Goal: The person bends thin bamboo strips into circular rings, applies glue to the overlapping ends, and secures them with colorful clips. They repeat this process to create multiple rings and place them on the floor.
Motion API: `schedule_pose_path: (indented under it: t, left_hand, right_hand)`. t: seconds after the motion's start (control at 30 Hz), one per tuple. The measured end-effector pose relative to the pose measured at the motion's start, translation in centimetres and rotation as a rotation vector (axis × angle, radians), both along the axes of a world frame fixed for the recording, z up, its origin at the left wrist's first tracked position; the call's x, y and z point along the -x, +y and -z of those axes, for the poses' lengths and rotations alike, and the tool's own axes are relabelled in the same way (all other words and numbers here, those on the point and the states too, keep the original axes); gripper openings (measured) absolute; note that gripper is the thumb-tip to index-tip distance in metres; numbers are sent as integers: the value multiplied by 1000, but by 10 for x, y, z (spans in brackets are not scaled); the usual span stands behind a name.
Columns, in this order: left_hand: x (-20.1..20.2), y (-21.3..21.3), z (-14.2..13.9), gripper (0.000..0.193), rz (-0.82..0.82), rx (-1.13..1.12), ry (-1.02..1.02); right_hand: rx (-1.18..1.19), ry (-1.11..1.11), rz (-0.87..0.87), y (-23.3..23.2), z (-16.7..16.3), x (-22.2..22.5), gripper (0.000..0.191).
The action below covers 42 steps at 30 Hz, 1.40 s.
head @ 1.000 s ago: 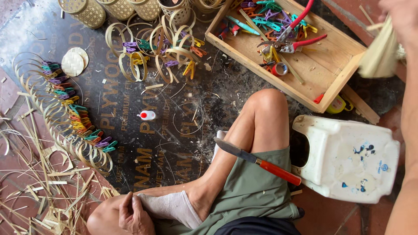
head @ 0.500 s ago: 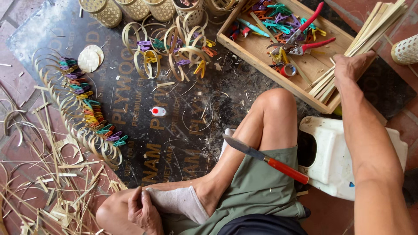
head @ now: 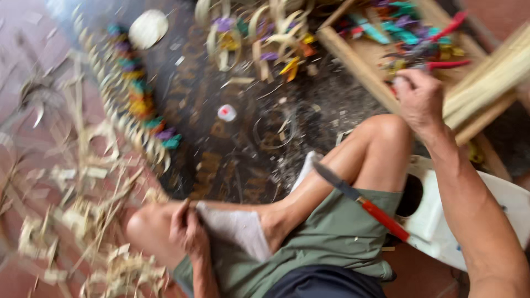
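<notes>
The picture is blurred by motion. My right hand (head: 419, 99) is closed around one end of a bundle of pale bamboo strips (head: 491, 74), just above my raised knee and over the near edge of a wooden tray (head: 359, 63). My left hand (head: 187, 232) rests on my other knee, with its fingers curled on the edge of a white cloth (head: 237, 229) that lies along the shin. A knife with a red handle (head: 361, 201) lies across my thigh, blade pointing up and left.
The tray holds coloured clips and red-handled pliers (head: 436, 47). Bamboo rings with coloured clips (head: 259, 38) and a curved row of clipped strips (head: 135, 96) lie on a dark board. A white stool (head: 497, 221) stands at the right. Bamboo scraps (head: 83, 221) litter the left.
My right hand has pulled the bundle of strips down and left, from the tray's far corner to just above my knee. The camera has swung closer. My left hand stays on the knee.
</notes>
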<state>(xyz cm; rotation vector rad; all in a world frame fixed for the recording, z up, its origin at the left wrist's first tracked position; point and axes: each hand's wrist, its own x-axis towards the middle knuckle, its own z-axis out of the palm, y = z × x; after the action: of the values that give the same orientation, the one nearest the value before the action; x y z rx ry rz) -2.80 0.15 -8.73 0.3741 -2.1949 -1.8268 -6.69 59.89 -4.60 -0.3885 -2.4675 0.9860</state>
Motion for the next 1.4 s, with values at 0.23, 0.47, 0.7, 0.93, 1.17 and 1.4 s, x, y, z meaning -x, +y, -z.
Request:
schedule_pose_path:
  t: [0.23,0.47,0.7,0.93,1.17,1.4]
  left_hand:
    - [3,-4,8,21,-92,-66,-13]
    - [-3,7,-12,22,-130,-98,-40]
    - [-7,7,-17,23,-80,4,-27]
    - [-11,4,-10,25,-80,6,-48]
    - [-14,7,-17,22,-37,106,-51]
    - [-11,11,-29,23,-13,78,-57]
  right_hand:
    - [80,-290,-584,-216,32,148,63]
    - [-55,-133,-636,-311,52,184,48]
    - [-28,-17,-460,-224,39,153,29]
    - [-162,134,-28,-16,12,65,22]
    - [203,-242,561,69,-1,-6,23]
    - [435,-345,677,46,-2,11,21]
